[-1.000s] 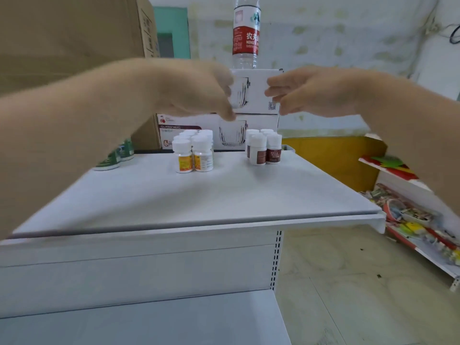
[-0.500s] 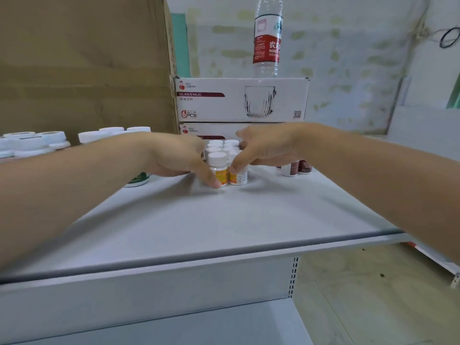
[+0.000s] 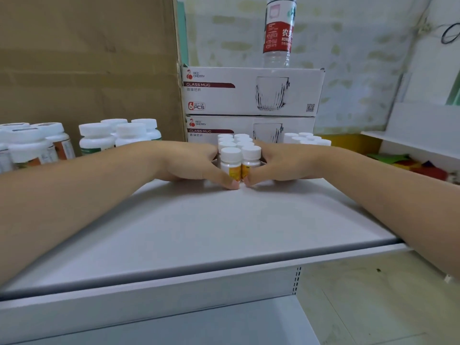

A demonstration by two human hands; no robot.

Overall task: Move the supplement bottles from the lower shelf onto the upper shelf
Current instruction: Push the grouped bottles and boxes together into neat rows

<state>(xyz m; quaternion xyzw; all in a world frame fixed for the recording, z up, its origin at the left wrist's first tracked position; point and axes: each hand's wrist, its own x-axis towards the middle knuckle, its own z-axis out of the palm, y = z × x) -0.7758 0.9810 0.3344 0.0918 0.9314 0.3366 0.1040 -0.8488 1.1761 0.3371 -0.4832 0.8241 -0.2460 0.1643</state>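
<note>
Supplement bottles (image 3: 239,155) are clasped between the curled left grip (image 3: 191,163) and right grip (image 3: 281,163); uneven squeezing could topple the front pair.

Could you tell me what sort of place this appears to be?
Probably a small shop or stockroom: white metal shelving, grouped supplement bottles, and boxed glass mugs stacked behind.

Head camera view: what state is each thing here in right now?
yellow-label bottles: upright, capped, bunched between both hands.
left hand: cupped round the bunch's left side, thumb in front.
right hand: cupped round its right side, thumb in front.
glass mug boxes: closed, stacked two high.
water bottle: upright on the upper box.
green-label bottles: upright, capped.
</note>
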